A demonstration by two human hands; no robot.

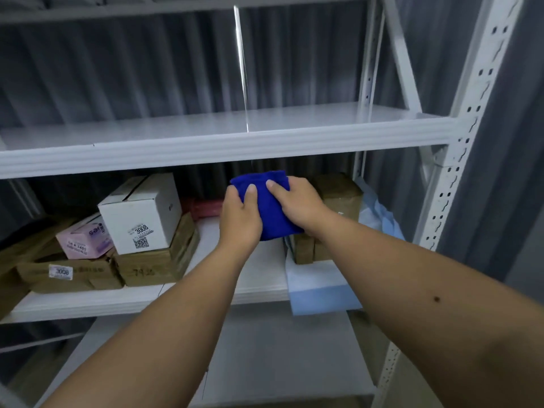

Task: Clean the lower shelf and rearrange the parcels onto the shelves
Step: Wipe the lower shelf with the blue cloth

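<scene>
A dark grey corrugated metal wall (147, 69) with vertical ribs runs behind the rack, showing between the levels; a thin clear upright divider panel (242, 69) stands on edge in the upper bay, catching light along its front edge; a white perforated steel upright post (468, 119) with rows of keyhole slots rises at the right front corner; a white diagonal brace bar (401, 54) slants across the right end of the frame, between the front post and a slimmer white rear post (368, 69); grey wall fills the strip right of the front post.
</scene>
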